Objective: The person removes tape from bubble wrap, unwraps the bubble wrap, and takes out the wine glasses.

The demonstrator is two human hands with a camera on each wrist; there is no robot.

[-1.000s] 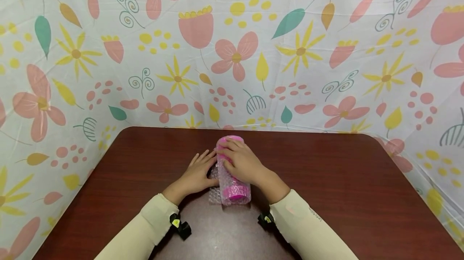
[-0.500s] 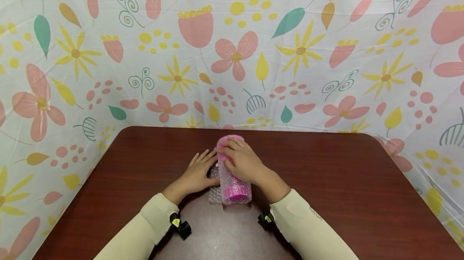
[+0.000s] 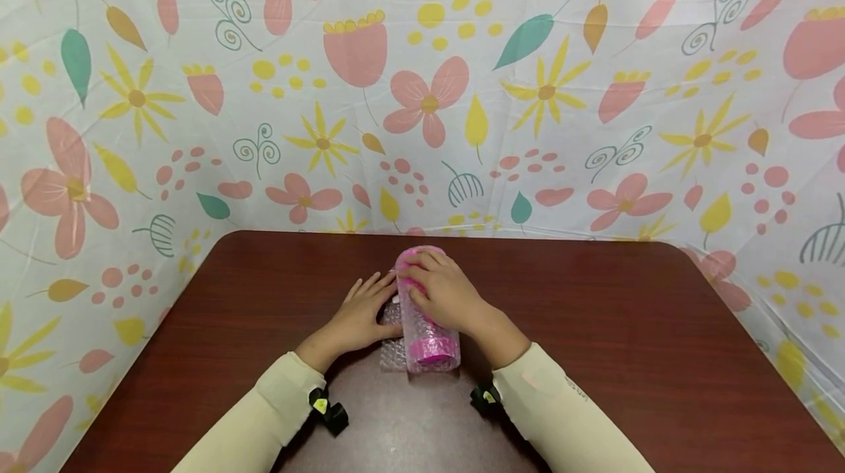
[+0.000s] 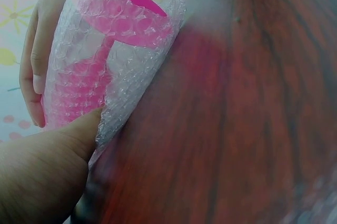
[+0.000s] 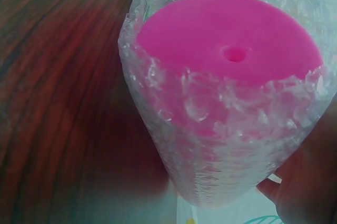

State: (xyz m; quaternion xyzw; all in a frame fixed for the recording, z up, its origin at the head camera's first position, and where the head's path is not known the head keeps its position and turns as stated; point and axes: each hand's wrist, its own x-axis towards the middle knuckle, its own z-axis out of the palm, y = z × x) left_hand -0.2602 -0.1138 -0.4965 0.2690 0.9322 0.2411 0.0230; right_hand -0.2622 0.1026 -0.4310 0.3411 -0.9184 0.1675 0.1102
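A pink object with a round, flat end (image 5: 226, 29) lies wrapped in clear bubble wrap (image 3: 412, 334), forming a cylinder on the table. Through the wrap in the left wrist view, a narrow neck joins the pink end to a ribbed part (image 4: 84, 89). My right hand (image 3: 442, 293) grips the wrapped object from above, fingers curving over its far half. To its left, my left hand (image 3: 359, 315) rests with fingers spread, its thumb at the wrap's side. A flat flap of bubble wrap (image 3: 392, 356) shows beneath that thumb.
The brown wooden table (image 3: 594, 326) extends widely on both sides. Behind it hangs a white curtain (image 3: 488, 40) with flowers and leaves. Black straps (image 3: 330, 414) sit at the wrists, below cream sleeves (image 3: 257, 407).
The wrapped object has shifted slightly to the right under my right hand. My left hand has stayed almost still.
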